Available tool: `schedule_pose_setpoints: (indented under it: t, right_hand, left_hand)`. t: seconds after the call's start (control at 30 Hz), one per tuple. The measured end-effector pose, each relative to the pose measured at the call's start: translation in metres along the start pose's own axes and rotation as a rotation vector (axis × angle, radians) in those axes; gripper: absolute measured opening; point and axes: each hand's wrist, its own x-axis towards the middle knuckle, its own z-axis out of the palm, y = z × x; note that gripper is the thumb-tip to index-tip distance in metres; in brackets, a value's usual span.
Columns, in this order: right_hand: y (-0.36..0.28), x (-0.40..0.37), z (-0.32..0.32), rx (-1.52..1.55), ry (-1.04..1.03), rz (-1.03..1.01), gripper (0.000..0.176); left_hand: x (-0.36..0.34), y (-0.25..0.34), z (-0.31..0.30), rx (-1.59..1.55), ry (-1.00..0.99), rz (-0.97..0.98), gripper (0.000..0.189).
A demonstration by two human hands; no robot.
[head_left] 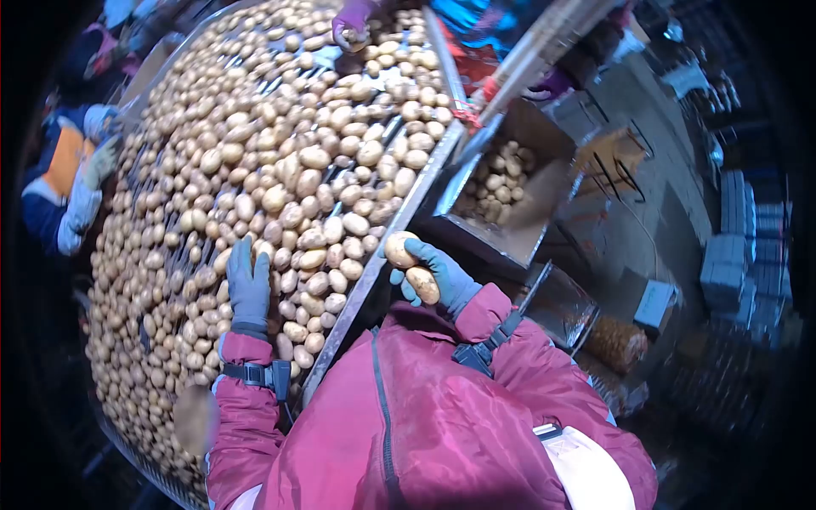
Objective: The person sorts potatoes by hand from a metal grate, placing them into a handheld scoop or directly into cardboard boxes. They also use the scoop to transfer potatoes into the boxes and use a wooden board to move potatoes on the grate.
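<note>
Many potatoes [314, 157] cover a wide sorting table, with dark rollers or bars showing in the gaps. My left hand [248, 287], in a grey-blue glove, lies over the potatoes with its fingers stretched out. It touches the heap but grips nothing that I can see. In my right hand [449, 279], gloved the same way, are two potatoes, an upper one [399, 249] and a lower one [422, 286]. That hand is just outside the table's metal edge [374, 265], close to my jacket.
Right of the edge stands a metal-rimmed bin [497, 234] with potatoes inside. A slanted metal post [518, 72] rises near it. Co-workers' gloved hands [350, 27] reach in from the far side and the left [102, 161]. Filled sacks [616, 344] and stacked boxes [727, 263] stand at right.
</note>
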Motion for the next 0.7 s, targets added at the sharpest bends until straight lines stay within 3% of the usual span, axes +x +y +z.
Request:
schedule_pose_setpoints:
  t: [0.07,0.2,0.4,0.47,0.7]
  right_hand:
    - [-0.006,-0.022,-0.018,0.089,0.097,-0.027,0.048]
    - [-0.006,-0.059,-0.072,0.245,0.099,-0.151,0.06]
    - [0.02,-0.083,-0.148,0.132,0.193,-0.254,0.059]
    - [0.019,-0.087,-0.138,0.062,0.33,-0.321,0.056]
    - [-0.034,-0.091,-0.131,-0.022,0.38,-0.431,0.049]
  left_hand:
    - [-0.006,0.001,0.016,0.121,0.027,0.076,0.051]
    - [-0.007,0.001,0.023,0.197,0.088,0.121,0.048]
    - [-0.007,-0.002,0.022,0.216,0.069,0.129,0.05]
    - [-0.007,-0.006,0.023,0.225,0.057,0.118,0.05]
    - [-0.011,-0.002,0.019,0.199,0.026,0.094,0.051]
